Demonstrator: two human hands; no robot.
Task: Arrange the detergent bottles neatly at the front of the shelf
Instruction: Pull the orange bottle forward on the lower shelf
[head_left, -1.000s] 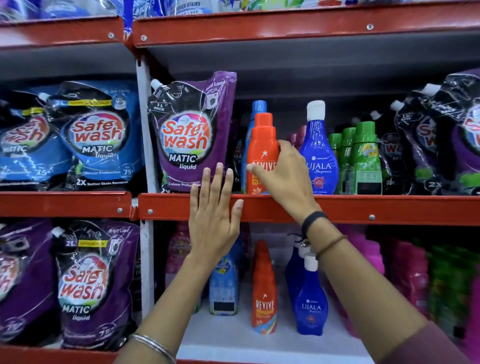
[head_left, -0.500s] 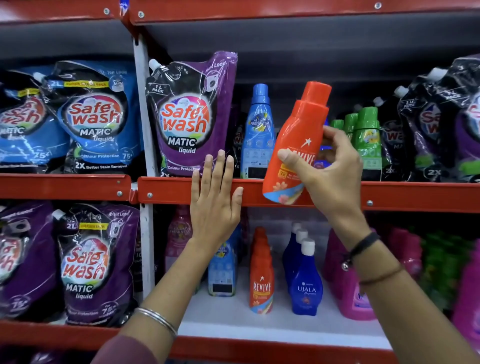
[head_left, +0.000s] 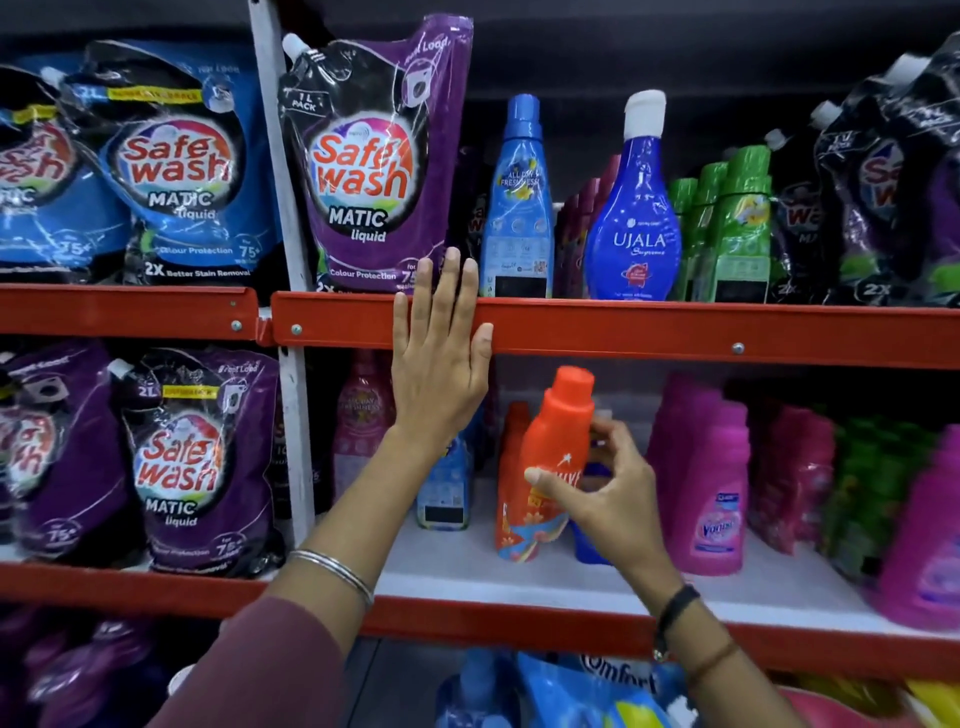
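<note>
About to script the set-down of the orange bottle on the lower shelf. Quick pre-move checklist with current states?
1. Grip: right hand is closed around the orange bottle, thumb across the label. ok.
2. Bottle upright: it leans, cap to the right. not ok.
3. Base on the white lower shelf: hidden behind the standing orange bottle. cannot tell.
4. Landing spot: bare shelf shows in front of the orange row. ok.
5. Neighbours: pink Vanish bottle stands apart to the right. ok.
6. Left hand rests flat on the red shelf rail, away from the bottle. ok.
</note>
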